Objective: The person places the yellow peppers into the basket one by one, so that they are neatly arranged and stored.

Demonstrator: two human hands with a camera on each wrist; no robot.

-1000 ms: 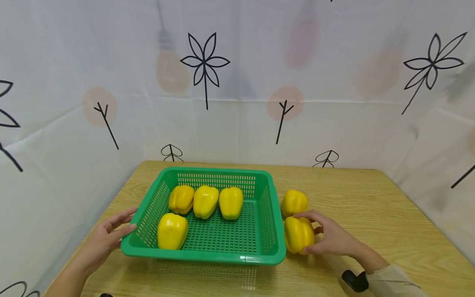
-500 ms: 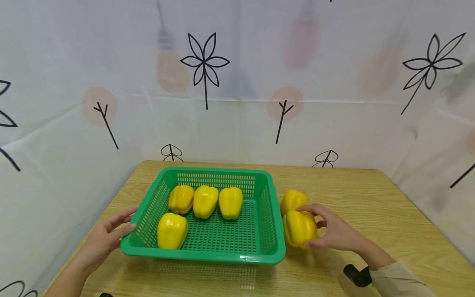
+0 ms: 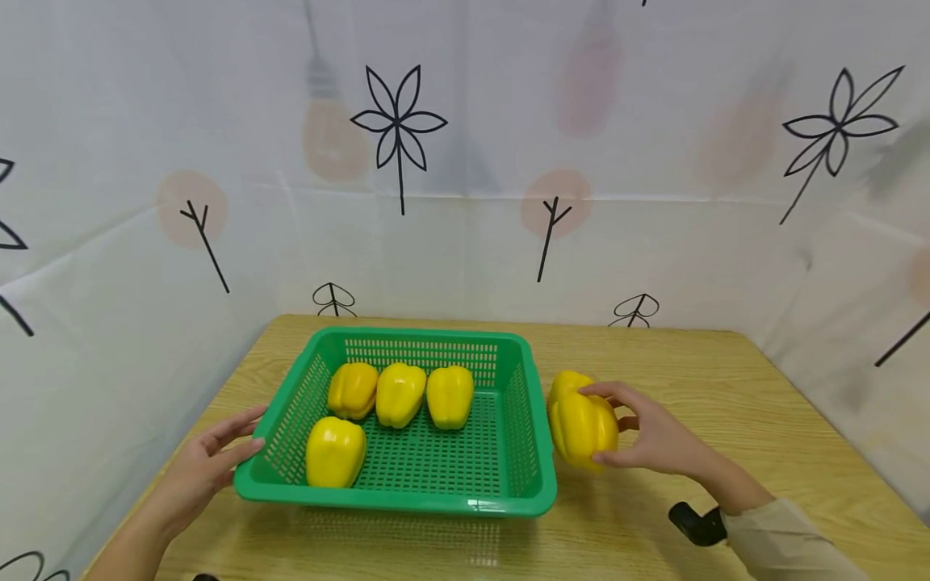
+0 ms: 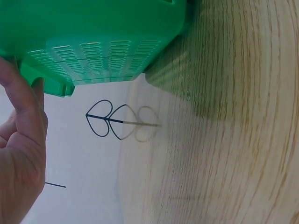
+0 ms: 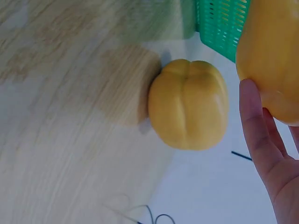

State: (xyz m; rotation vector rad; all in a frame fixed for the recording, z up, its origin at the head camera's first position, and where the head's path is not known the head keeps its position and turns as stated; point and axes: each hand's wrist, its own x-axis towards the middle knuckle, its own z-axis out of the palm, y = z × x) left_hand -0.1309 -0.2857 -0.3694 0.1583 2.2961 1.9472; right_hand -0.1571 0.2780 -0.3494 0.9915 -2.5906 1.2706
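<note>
In the head view my right hand [image 3: 650, 432] holds a yellow bell pepper [image 3: 581, 428] between thumb and fingers, just right of the green basket [image 3: 395, 504]. The right wrist view shows this held pepper [image 5: 273, 60] raised off the table, fingertips on its side. Another yellow bell pepper [image 5: 189, 105] sits on the table; in the head view the held one mostly hides it. My left hand [image 3: 207, 472] touches the basket's left rim with extended thumb and fingers. Inside the basket, three peppers [image 3: 401, 395] line the back and one pepper [image 3: 336, 452] lies front left.
The basket stands on a wood-grain table [image 3: 676, 387], left of its middle. A white cloth [image 3: 465, 258] printed with plants and bulbs hangs behind and at both sides. A black device [image 3: 697, 524] is by the right wrist, near a beige sleeve [image 3: 785, 541].
My right hand has lifted its bell pepper off the table and moved it slightly away from me, now covering more of the pepper behind. My left hand and the basket have stayed put.
</note>
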